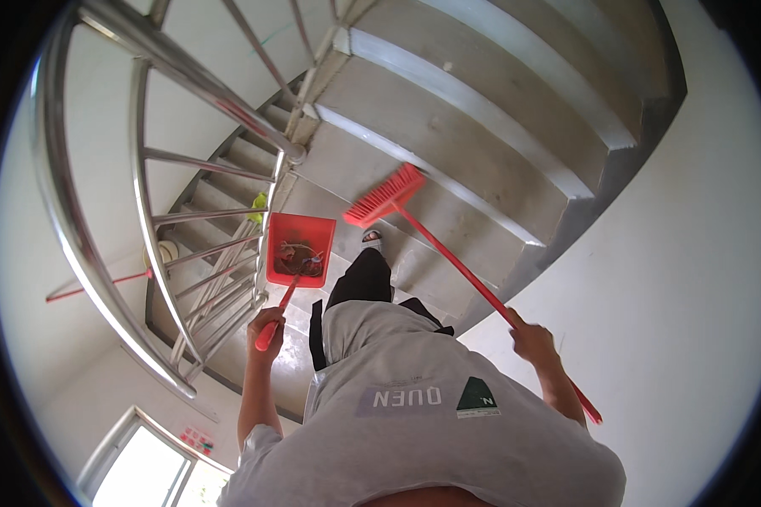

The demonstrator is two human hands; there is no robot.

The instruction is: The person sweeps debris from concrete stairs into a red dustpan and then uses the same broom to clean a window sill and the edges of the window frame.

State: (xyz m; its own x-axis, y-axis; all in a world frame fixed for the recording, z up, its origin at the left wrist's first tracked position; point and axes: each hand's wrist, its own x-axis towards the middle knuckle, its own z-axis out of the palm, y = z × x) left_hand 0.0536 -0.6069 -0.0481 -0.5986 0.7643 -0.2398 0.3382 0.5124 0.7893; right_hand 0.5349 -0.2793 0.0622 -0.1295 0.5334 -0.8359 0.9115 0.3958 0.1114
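My left hand (266, 329) is closed around the handle of a red plastic dustpan (302, 223), which is beside the railing. Twigs and mixed debris (299, 258) lie inside the pan. On the other side, my right hand (533, 339) grips the red stick of a push broom. The broom's red head (385, 195) is over a concrete stair tread, close to the white-edged step above it, with its bristles turned towards the upper left. Between the dustpan and the broom, a sandalled foot (372, 239) shows on the stairs.
A stainless steel railing (209, 95) curves along the left. Concrete steps (469, 114) rise at the top, beside a white wall (659, 285). Beyond the railing are a lower flight (228, 171), a yellow-green item (258, 206) and a red stick (95, 283). A window (143, 469) is at lower left.
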